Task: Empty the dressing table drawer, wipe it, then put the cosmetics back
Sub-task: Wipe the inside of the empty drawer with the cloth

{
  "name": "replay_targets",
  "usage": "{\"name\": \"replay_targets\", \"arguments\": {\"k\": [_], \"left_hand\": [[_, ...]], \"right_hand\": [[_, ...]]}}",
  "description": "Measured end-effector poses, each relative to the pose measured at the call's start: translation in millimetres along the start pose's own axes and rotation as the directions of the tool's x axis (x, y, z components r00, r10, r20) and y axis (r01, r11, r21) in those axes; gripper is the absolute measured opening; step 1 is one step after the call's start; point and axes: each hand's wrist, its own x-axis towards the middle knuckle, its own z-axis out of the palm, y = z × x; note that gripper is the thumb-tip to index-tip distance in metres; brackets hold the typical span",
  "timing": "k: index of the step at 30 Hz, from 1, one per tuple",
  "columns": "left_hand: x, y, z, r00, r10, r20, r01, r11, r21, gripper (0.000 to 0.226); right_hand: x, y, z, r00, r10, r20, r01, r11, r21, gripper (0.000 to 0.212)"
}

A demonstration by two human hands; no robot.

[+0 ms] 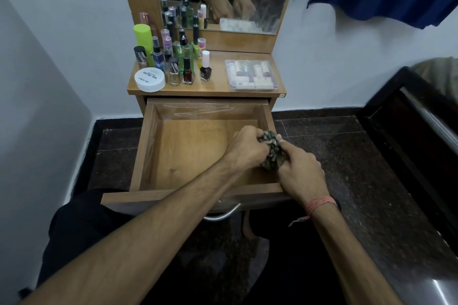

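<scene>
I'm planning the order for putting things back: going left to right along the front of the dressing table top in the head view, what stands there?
Round white nail polish remover tub → clear silvery nail polish bottle → dark red nail polish bottle → white-capped dark nail polish bottle → clear plastic box of small cosmetics.

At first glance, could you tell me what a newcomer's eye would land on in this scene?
Both hands meet over the right side of the pulled-out wooden drawer: the left hand and right hand grip a bunched patterned cloth. The drawer holds nothing else. On the dressing table top above, nail polish bottles crowd the left and a clear plastic box sits right.
</scene>
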Motion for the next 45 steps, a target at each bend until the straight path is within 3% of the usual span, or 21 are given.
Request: {"name": "replay_targets", "arguments": {"k": [7,13,19,26,30,33,38,45], "left_hand": [[27,-2,8,0.992,-0.04,-0.123,0.025,0.993,-0.116,0.031],[52,17,1,0.934,-0.111,-0.34,0.021,0.966,-0.257,0.031],[47,-5,-2,0.975,0.022,-0.22,-0.047,0.993,-0.109,0.027],[41,2,-12,0.996,0.022,-0.083,-0.006,0.982,0.191,0.024],[43,8,-9,0.969,-0.03,-0.245,-0.004,0.99,-0.138,0.036],[48,16,-4,0.943,0.005,-0.333,-0.046,0.992,-0.115,0.035],[36,-2,-8,0.989,0.048,-0.14,-0.043,0.998,0.042,0.022],[18,-4,-19,0.994,0.082,0.075,-0.098,0.966,0.241,0.05]], "right_hand": [[1,0,2,1.0,-0.001,-0.013,0.001,1.0,-0.02,0.06],[2,-1,3,0.999,-0.017,-0.029,0.016,1.0,-0.025,0.057],[3,0,4,1.0,-0.014,-0.018,0.013,0.999,-0.036,0.06],[1,-3,2,1.0,-0.02,-0.014,0.019,0.999,-0.043,0.061],[-1,-1,3,1.0,-0.015,-0.023,0.014,1.0,-0.021,0.063],[3,1,4,1.0,-0.012,-0.021,0.012,1.0,-0.004,0.061],[3,1,4,1.0,-0.005,-0.013,0.005,1.0,-0.014,0.06],[3,0,3,1.0,-0.013,-0.014,0.013,1.0,-0.025,0.054]]}}
